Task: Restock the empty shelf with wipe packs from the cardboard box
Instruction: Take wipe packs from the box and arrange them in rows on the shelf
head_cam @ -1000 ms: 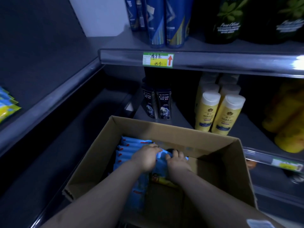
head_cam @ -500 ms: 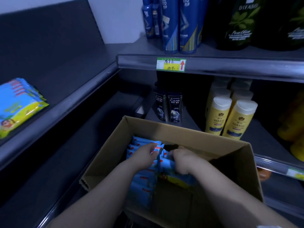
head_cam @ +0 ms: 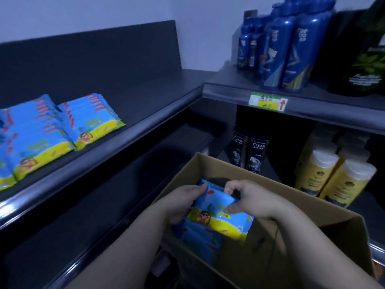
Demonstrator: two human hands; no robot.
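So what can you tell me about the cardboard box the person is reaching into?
The cardboard box is plain brown, open at the top, its rim a little bent. It sits low in front of the shelves, one corner pointing toward the dark bottles. Inside, along its left side, lie blue and yellow wipe packs; the right part looks bare. Both hands, left hand and right hand, reach in and grip a bunch of packs. What it rests on is hidden.

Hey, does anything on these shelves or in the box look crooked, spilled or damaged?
Nothing stands out. The wipe packs on the shelf lie in neat overlapping rows, the bottles stand upright, and the cardboard box looks intact. Both the left hand and right hand hold a wipe pack.
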